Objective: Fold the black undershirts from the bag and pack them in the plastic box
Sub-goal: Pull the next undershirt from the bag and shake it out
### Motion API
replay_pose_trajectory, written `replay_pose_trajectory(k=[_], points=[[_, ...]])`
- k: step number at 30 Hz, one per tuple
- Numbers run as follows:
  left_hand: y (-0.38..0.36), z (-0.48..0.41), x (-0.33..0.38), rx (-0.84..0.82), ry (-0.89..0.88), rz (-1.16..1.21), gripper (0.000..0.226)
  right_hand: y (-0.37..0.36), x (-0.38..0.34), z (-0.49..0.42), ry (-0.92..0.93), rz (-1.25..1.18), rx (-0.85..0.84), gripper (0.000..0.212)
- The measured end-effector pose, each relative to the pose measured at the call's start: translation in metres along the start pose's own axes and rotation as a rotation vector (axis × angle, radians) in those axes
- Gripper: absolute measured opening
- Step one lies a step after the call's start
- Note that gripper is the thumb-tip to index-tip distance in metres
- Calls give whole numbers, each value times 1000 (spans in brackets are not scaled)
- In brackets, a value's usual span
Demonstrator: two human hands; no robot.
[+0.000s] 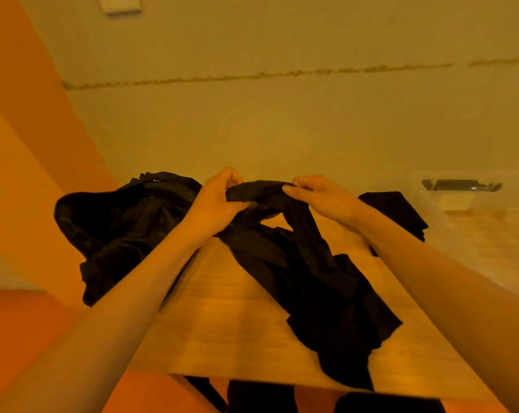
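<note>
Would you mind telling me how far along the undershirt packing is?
Done: one folded black piece lies at the box; whether it is inside, I cannot tell. In hand: the left hand and right hand both grip an unfolded undershirt over the table. Left: folding and packing it, plus anything in the bag, whose contents are hidden.

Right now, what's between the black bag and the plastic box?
Head view: left hand and right hand gripping a black undershirt over the table, then a folded black garment near the plastic box.
</note>
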State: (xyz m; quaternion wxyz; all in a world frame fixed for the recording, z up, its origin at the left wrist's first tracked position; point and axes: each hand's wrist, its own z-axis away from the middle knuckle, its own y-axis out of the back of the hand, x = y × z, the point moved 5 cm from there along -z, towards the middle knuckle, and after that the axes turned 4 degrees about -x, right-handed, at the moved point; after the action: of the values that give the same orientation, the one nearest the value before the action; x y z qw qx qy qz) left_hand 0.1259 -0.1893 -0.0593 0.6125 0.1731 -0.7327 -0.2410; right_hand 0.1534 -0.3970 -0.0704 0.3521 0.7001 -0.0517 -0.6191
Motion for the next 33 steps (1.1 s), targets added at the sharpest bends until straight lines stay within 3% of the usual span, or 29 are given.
replay_pose_trajectory(k=[3, 5, 9, 12, 14, 18, 21, 24, 27, 30, 31, 33], points=[[21, -5, 37, 2, 7, -275, 39, 44, -40, 18, 117, -40, 137, 38], [31, -2, 64, -36, 12, -298, 33, 70, -62, 28, 142, 2, 207, 45], [48, 6, 107, -43, 156, 121, 40, 108, -104, 47, 150, 94, 267, 48], [57, 8, 132, -64, 29, 585, 16, 121, -130, 68, 189, 179, 132, 31], [68, 11, 141, -4, -104, 690, 8, 129, -134, 78, 187, 261, 59, 26], [86, 20, 140, 129, -270, 744, 32, 147, -115, 91, 92, 406, 50, 27], [86, 27, 129, 155, -236, 664, 27, 156, -100, 105, 7, 302, 56, 32], [78, 36, 118, 290, -140, 163, 20, 158, -100, 113, 51, 138, 120, 30], [68, 39, 106, 430, -44, 43, 29, 151, -106, 115, 83, -358, 141, 24], [61, 41, 97, 403, 213, -148, 54, 146, -108, 119, -40, -722, 143, 22], [56, 43, 95, 344, 292, -138, 61, 144, -106, 119, -83, -764, 165, 23], [37, 48, 93, 176, 371, 155, 72, 141, -101, 120, -143, -782, 215, 20]])
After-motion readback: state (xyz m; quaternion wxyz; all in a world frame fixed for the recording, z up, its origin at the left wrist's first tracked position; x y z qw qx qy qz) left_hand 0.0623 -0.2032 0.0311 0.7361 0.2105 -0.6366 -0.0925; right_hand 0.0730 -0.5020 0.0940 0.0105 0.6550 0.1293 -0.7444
